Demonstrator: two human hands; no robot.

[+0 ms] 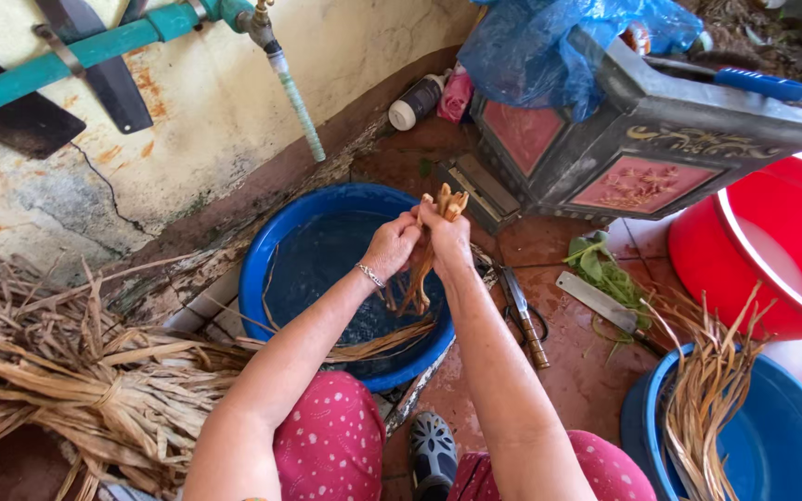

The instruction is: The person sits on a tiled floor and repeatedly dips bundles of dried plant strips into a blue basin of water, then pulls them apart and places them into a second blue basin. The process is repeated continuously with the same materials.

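My left hand (390, 246) and my right hand (447, 234) are both closed on a small bunch of wet brown plant strips (420, 269), held upright over a blue basin (276, 255) of dark water. The cut ends of the strips stick up above my fingers and the long ends hang down toward the water. A thin bracelet is on my left wrist. More strips lie across the basin's near rim.
A large tied bundle of dry leaves (58, 371) lies at the left. A tap with a hose (294, 93) hangs over the basin. Scissors (523, 315) and a knife (601, 301) lie on the tiled floor. A second blue basin (782, 445) holds dry strips; a red tub (772, 250) stands at the right.
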